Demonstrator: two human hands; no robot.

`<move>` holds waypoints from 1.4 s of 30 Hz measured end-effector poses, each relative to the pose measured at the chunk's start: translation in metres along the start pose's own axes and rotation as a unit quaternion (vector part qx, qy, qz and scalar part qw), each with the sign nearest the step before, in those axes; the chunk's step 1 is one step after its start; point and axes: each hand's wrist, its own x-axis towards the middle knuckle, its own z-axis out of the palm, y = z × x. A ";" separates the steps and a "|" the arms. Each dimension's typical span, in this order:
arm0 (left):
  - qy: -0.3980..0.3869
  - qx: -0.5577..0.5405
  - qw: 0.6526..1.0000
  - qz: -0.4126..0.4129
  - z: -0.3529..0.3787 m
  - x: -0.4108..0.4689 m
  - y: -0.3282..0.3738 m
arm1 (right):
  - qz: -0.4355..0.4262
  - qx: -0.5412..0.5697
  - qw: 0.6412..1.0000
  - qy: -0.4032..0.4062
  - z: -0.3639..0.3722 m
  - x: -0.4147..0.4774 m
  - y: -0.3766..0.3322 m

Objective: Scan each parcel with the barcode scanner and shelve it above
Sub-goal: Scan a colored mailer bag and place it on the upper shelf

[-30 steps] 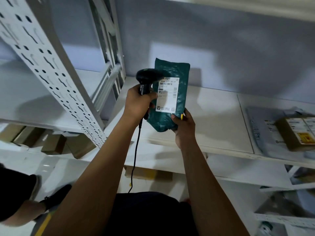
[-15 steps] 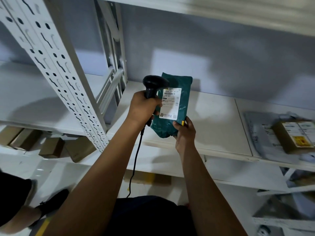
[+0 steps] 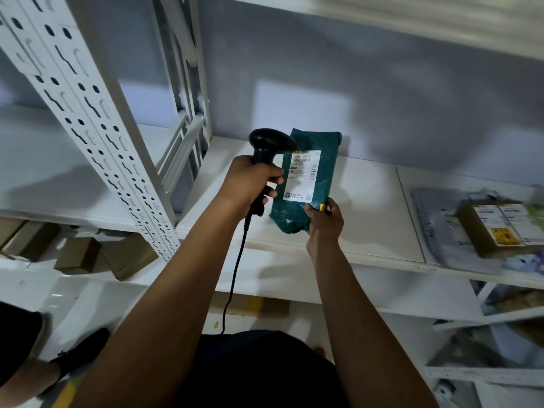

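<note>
Lower in view now, my left hand (image 3: 250, 184) grips the black corded barcode scanner (image 3: 270, 141) beside the teal plastic parcel (image 3: 326, 172) my right hand (image 3: 323, 222) holds upright

Both arms stretch forward, left hand (image 3: 250, 184) clenched, right hand (image 3: 325, 223) seemingly pinching with curled fingers (image 3: 335, 208).

Cannot read the small print on the white label (image 3: 303, 175) of the green parcel (image 3: 323, 148); loses the scanner (image 3: 270, 141) handle inside the left hand (image 3: 250, 181), and the parcel's lower corner behind the right hand (image 3: 323, 222); finds only blur on the brown box (image 3: 494, 228) at far right; loses the cable (image 3: 235, 260) end at the dark clothing (image 3: 265, 372) below.
</note>
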 end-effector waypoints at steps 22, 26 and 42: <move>-0.015 0.013 0.999 -0.027 0.005 0.007 -0.007 | -0.015 -0.022 1.000 0.015 -0.007 0.006 0.002; -0.019 0.015 0.999 -0.024 0.006 0.005 -0.008 | -0.015 -0.001 1.000 0.004 -0.005 0.006 0.000; -0.004 0.001 1.000 -0.019 0.006 -0.013 -0.013 | -0.037 0.047 0.996 -0.066 -0.010 -0.013 0.000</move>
